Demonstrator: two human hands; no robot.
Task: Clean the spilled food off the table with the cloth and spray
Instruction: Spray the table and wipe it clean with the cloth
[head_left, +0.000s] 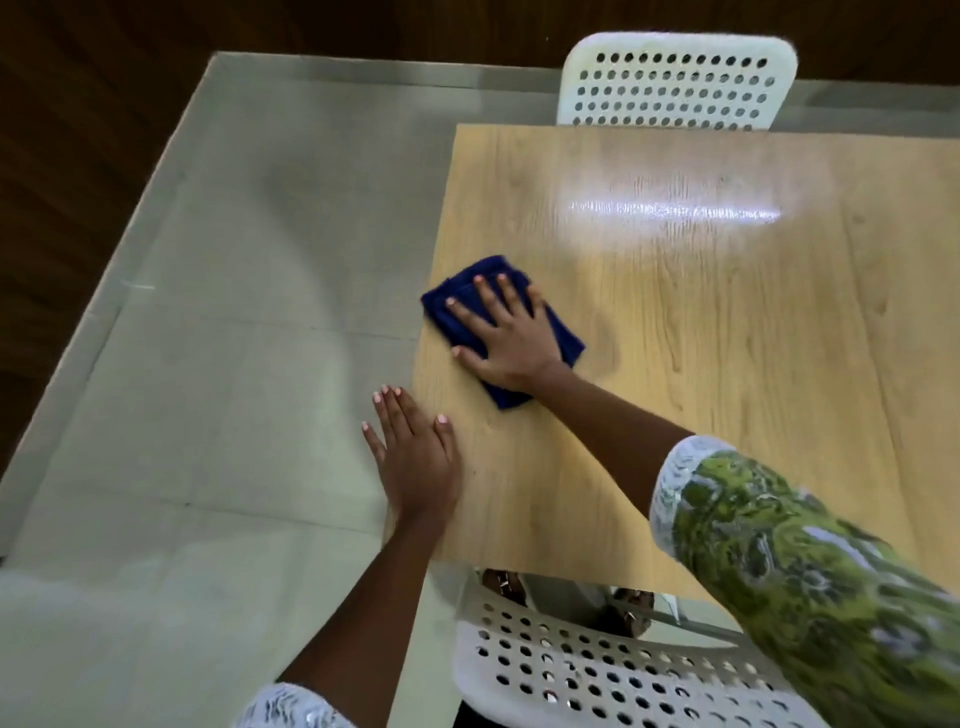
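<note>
Two hands are over the wooden counter (701, 322), near its left edge. The right hand (506, 338) lies flat on a folded dark blue cloth (460, 306), with its fingers (470, 319) spread straight and pressing down rather than curling round the fabric. The cloth sits close to the counter's left edge, roughly midway along it, and its corners stick out from under the palm on the far side and on the near side by the wrist. The left hand (413, 457) rests at the counter's left edge, nearer the person than the cloth and apart from it; its fingers are straight and relaxed, holding nothing, and they reach out past the edge over the floor (208, 312).

A bright streak of light reflects off the far part of the counter. Both forearms are bare up to sleeves (810, 566) of green patterned fabric with white lace cuffs. One white chair (675, 83) with a perforated back stands at the far side of the counter, and a second white perforated chair (597, 670) stands at the near side, just below the right arm. The floor to the left is pale grey tile, bordered by dark wood.
</note>
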